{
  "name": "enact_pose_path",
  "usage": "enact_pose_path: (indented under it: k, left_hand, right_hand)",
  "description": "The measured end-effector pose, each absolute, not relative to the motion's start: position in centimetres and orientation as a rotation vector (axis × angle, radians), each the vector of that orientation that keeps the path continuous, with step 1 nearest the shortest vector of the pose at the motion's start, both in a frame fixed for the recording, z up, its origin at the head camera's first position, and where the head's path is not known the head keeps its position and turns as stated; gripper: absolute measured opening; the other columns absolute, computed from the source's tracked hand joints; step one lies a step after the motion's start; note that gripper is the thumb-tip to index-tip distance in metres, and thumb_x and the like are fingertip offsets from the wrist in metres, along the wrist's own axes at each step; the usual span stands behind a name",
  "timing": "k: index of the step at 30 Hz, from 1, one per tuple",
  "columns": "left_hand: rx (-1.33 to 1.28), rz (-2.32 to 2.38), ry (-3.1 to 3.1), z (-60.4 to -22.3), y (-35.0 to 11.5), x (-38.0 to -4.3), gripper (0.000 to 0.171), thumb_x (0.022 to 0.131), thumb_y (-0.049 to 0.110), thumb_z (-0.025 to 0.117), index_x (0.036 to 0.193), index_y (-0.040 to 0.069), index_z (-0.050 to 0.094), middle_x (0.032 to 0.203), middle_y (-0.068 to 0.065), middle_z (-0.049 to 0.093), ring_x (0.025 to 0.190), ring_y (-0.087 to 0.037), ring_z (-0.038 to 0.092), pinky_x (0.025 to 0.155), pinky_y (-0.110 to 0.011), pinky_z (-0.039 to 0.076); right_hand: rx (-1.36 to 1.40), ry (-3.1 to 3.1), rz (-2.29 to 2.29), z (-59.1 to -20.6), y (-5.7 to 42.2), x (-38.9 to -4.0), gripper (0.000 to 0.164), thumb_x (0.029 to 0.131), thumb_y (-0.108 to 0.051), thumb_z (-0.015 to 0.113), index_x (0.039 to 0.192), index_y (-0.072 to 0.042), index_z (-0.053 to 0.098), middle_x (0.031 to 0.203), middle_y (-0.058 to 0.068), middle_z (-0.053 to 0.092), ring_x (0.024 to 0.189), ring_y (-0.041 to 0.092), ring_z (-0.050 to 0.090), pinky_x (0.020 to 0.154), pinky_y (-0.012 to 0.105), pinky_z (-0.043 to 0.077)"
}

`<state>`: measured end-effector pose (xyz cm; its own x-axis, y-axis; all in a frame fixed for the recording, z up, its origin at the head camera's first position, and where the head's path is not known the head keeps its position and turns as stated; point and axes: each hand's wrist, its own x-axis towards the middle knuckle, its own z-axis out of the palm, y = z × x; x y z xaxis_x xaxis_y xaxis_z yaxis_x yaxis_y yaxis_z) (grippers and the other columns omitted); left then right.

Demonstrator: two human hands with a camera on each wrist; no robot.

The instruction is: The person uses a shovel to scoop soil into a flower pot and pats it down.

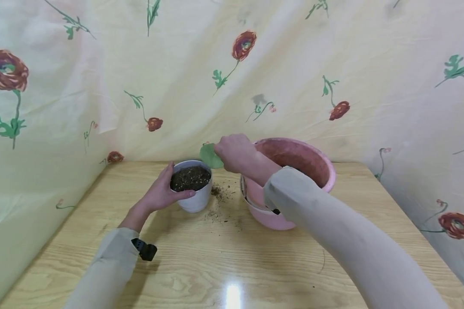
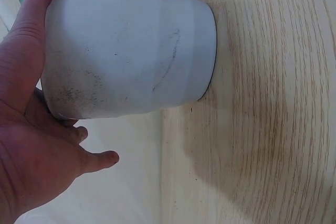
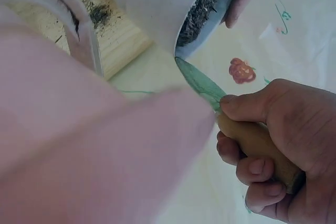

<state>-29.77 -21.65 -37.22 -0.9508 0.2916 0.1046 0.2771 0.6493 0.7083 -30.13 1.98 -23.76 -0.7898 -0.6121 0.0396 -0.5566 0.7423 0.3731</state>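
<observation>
A white flower pot (image 1: 194, 201) filled with dark soil (image 1: 190, 178) stands on the table. My left hand (image 1: 161, 192) grips its rim from the left, the thumb across the front. Seen from the left wrist, the pot wall (image 2: 131, 45) has dirt smudges, and one finger sticks out away from it. My right hand (image 1: 237, 153) is raised between the pot and a pink tub. It holds a garden trowel by its wooden handle (image 3: 257, 145), fingers wrapped round. The trowel's green blade (image 1: 211, 156) points at the pot's right rim; whether it touches I cannot tell.
The large pink tub (image 1: 272, 219) stands right of the pot, partly behind my right forearm. Spilled soil (image 1: 218, 193) lies between pot and tub on the wooden table (image 1: 201, 266). A flowered cloth (image 1: 185, 77) hangs behind and at both sides.
</observation>
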Motion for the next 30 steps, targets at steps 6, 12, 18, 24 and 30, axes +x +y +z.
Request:
enact_pose_path:
  k: [6, 12, 18, 24, 30]
  left_hand:
    - [0.505, 1.191, 2.85, -37.1, -21.6, -29.8, 0.126, 0.074, 0.053, 0.079, 0.153, 0.001, -0.004, 0.157, -0.024, 0.01, 0.142, -0.039, 0.018, 0.112, -0.056, 0.022]
    - [0.572, 1.141, 2.9, -36.8, -21.6, -29.8, 0.124, 0.073, 0.05, 0.08, 0.152, -0.004, 0.001, 0.155, -0.025, 0.014, 0.141, -0.04, 0.022, 0.111, -0.056, 0.024]
    - [0.596, 1.074, 2.947, -35.6, -20.5, -29.6, 0.126, 0.072, 0.057, 0.079, 0.154, 0.001, 0.001, 0.159, -0.021, 0.008, 0.145, -0.038, 0.011, 0.113, -0.056, 0.02]
    - [0.71, 1.042, 2.958, -33.7, -17.4, -29.4, 0.125, 0.072, 0.059, 0.077, 0.155, 0.006, 0.0, 0.161, -0.015, 0.003, 0.147, -0.031, 0.002, 0.115, -0.054, 0.017]
    - [0.852, 1.094, 2.89, -32.0, -14.2, -29.1, 0.122, 0.074, 0.058, 0.076, 0.155, 0.011, -0.001, 0.161, -0.01, 0.002, 0.148, -0.025, -0.002, 0.116, -0.05, 0.016]
  right_hand:
    - [0.924, -2.73, -0.454, -23.0, 3.6, -29.7, 0.018, 0.084, -0.004, 0.06, 0.07, -0.015, 0.057, 0.066, 0.0, 0.057, 0.058, 0.016, 0.047, 0.051, 0.038, 0.05]
    - [0.861, -2.724, -0.409, -22.2, 5.2, -29.3, 0.02, 0.09, -0.012, 0.058, 0.07, -0.013, 0.058, 0.064, 0.002, 0.055, 0.055, 0.017, 0.049, 0.049, 0.041, 0.051]
    - [0.805, -2.759, -0.319, -21.2, 7.5, -28.9, 0.021, 0.082, -0.022, 0.06, 0.063, -0.016, 0.052, 0.06, 0.001, 0.051, 0.055, 0.019, 0.048, 0.044, 0.039, 0.046]
    - [0.817, -2.624, -0.093, -20.9, 11.5, -28.3, 0.041, 0.074, -0.052, 0.066, 0.057, -0.021, 0.047, 0.056, -0.003, 0.048, 0.051, 0.017, 0.045, 0.043, 0.037, 0.04]
    - [0.772, -2.576, -0.055, -20.7, 15.8, -27.9, 0.028, 0.086, -0.028, 0.065, 0.065, -0.02, 0.049, 0.058, -0.001, 0.046, 0.053, 0.021, 0.048, 0.043, 0.038, 0.038]
